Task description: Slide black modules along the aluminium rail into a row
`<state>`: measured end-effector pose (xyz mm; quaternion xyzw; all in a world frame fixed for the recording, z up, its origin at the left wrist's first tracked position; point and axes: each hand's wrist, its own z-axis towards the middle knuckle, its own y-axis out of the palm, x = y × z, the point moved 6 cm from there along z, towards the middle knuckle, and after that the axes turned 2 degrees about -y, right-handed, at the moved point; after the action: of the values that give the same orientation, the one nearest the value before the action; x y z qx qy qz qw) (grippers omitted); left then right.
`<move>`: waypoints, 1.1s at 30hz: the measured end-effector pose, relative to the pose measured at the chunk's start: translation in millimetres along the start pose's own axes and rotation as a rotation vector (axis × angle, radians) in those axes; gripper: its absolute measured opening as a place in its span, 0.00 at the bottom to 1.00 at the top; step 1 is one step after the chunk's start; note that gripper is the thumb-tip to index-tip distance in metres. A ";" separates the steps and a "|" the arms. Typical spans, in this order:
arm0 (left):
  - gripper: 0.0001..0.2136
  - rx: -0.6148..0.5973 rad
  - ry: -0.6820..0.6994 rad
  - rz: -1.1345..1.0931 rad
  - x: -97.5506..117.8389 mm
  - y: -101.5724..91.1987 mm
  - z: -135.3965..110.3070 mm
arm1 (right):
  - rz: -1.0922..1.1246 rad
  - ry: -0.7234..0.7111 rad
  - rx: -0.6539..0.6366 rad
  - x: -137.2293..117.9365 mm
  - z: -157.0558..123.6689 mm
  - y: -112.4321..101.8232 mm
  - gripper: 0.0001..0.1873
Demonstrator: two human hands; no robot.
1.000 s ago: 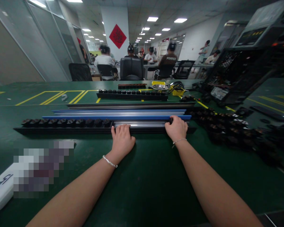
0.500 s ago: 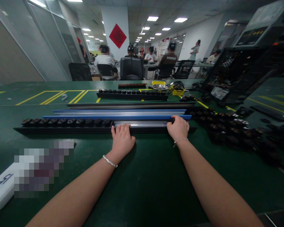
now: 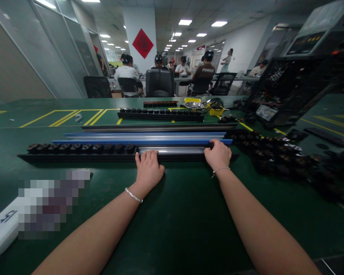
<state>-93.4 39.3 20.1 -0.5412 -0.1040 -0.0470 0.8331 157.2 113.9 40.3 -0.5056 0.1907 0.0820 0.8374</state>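
Note:
A long black rail (image 3: 74,158) lies crosswise in front of me. Its left half carries a row of black modules (image 3: 81,148); a shiny bare strip (image 3: 177,151) shows along the part between my hands. My left hand (image 3: 149,168) grips the rail's near side, just right of the last module, fingers curled over it and thumb out to the right. Close to the rail's right end, my right hand (image 3: 220,156) is closed round a small black piece (image 3: 211,145), mostly hidden by the fingers. Behind the rail lies a blue rail (image 3: 143,136).
Beyond are a dark rail (image 3: 160,128) and another module-filled rail (image 3: 160,115). Loose black modules (image 3: 286,160) are heaped at right, below an open computer case (image 3: 281,88). A white object (image 3: 5,225), partly blurred, lies at left. People sit at tables behind.
My right hand has shifted slightly to the right along the rail, still closed on the small black piece. My left hand stays at the same place on the rail.

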 end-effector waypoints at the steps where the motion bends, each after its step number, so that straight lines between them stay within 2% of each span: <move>1: 0.23 -0.002 -0.001 -0.001 0.1 -0.1 0.0 | 0.004 0.004 0.001 0.5 0.2 -0.5 0.20; 33: 0.23 0.005 0.005 0.004 0.4 -0.2 -0.9 | -0.014 0.031 0.013 15.1 7.4 -6.0 0.21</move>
<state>-93.0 38.4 20.1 -0.5393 -0.1011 -0.0463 0.8348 174.7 116.6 42.2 -0.5025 0.2007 0.0667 0.8383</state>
